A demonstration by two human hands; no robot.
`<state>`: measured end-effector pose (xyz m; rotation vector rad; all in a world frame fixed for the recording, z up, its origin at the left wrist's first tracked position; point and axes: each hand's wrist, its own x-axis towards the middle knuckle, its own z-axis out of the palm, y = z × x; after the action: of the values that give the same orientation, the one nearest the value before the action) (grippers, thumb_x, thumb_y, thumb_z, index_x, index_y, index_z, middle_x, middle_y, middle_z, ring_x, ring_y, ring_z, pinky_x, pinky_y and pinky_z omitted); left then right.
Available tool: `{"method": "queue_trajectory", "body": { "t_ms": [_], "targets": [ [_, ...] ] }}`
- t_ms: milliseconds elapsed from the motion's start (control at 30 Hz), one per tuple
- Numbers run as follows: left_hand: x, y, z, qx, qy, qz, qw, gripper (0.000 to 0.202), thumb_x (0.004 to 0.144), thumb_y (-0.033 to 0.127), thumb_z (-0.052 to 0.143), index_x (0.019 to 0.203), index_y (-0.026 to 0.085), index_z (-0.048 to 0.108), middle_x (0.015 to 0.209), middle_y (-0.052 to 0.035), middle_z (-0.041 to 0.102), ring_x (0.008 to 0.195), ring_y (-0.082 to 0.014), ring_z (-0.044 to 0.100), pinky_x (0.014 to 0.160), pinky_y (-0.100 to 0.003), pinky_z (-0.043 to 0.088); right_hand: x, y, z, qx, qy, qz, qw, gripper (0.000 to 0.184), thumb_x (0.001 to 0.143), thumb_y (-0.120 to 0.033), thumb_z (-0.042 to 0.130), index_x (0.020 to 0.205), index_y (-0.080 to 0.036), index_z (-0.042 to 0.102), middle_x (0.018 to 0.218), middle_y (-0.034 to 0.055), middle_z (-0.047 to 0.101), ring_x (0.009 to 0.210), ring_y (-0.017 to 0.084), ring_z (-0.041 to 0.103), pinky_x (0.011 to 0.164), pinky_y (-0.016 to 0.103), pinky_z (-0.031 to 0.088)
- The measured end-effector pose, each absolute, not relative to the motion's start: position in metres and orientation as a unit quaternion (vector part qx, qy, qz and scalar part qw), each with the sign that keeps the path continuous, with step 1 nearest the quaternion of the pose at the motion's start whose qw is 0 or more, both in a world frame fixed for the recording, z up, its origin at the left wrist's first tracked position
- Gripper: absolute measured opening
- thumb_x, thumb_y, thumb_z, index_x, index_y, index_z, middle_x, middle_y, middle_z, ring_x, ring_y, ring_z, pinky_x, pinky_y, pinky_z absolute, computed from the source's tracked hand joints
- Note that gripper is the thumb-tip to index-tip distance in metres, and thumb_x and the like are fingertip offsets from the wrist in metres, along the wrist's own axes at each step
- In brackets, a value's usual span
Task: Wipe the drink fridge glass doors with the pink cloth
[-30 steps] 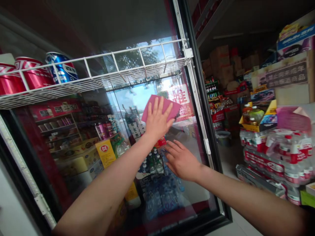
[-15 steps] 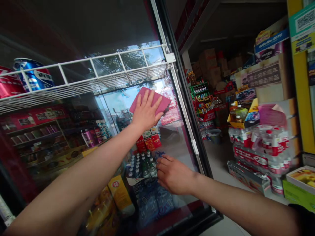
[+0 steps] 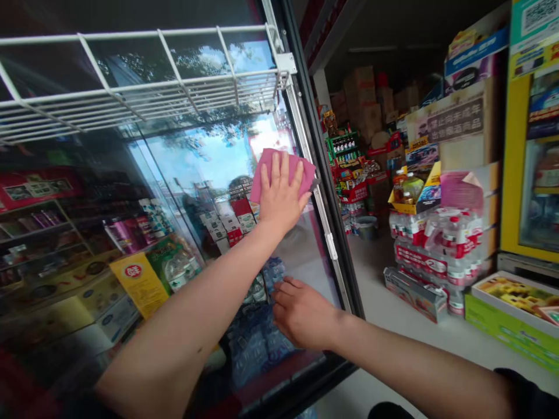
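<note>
My left hand [image 3: 283,189] lies over a pink cloth [image 3: 267,160], holding it flat against the glass door [image 3: 192,151], with the fingers spread. The cloth's right corner, with a dark underside, reaches the silver strip of the door frame [image 3: 325,221]. Lower down, my right hand [image 3: 303,314] is in front of the glass, its fingers loosely bent and holding nothing. I cannot tell whether it touches the pane. Above both hands a white wire rack [image 3: 174,81] is fixed to the inside of the door.
Shelves, boxes and bottles show in or through the glass. To the right, shrink-wrapped bottles [image 3: 449,250] stand on the floor beside a long box [image 3: 414,294] and a green carton [image 3: 506,331]. Farther right is a yellow-framed cooler [image 3: 513,174]. Stacked cartons [image 3: 364,99] fill the back.
My left hand has slid the cloth rightward over the glass, up to the frame. My right hand has stayed nearly in place. The view has shifted, and the cans on the rack are out of view.
</note>
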<state>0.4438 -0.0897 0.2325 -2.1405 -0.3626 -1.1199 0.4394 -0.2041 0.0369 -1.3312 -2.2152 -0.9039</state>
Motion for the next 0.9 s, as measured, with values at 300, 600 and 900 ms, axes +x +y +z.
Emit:
{"method": "queue_trajectory", "body": {
  "t_ms": [300,600,900],
  "targets": [
    [0.419,-0.079,0.140,-0.852,-0.053,-0.338,0.397,0.074,0.108,0.046,0.057,0.175,0.020,0.037,0.187,-0.0177,0.021,0.175,-0.0384,0.020,0.142,-0.063,0.015,0.420,-0.200,0.005,-0.481,-0.814,-0.277,0.171,0.022,0.109,-0.031,0.063,0.101,-0.016,0.077,0.112,0.0131,0.080,0.118,0.029,0.068,0.116,0.047,0.049],
    [0.400,-0.065,0.083,-0.858,0.064,-0.281,0.426,0.052,0.109,0.026,0.051,0.159,0.016,0.059,0.177,-0.0168,0.046,0.166,-0.0360,0.043,0.137,-0.064,0.032,0.393,-0.215,-0.019,-0.486,-0.841,-0.210,0.112,0.021,0.106,-0.029,0.062,0.099,-0.015,0.076,0.100,0.0099,0.077,0.098,0.027,0.068,0.102,0.045,0.052],
    [0.339,-0.072,0.014,-0.871,0.088,-0.292,0.385,0.039,0.108,0.025,0.053,0.141,0.015,0.071,0.166,-0.0155,0.061,0.160,-0.0305,0.052,0.136,-0.060,0.035,0.368,-0.237,-0.059,-0.543,-0.829,-0.051,0.123,0.025,0.106,-0.029,0.060,0.110,-0.013,0.078,0.108,0.0135,0.082,0.103,0.029,0.075,0.097,0.043,0.054]
  ]
}}
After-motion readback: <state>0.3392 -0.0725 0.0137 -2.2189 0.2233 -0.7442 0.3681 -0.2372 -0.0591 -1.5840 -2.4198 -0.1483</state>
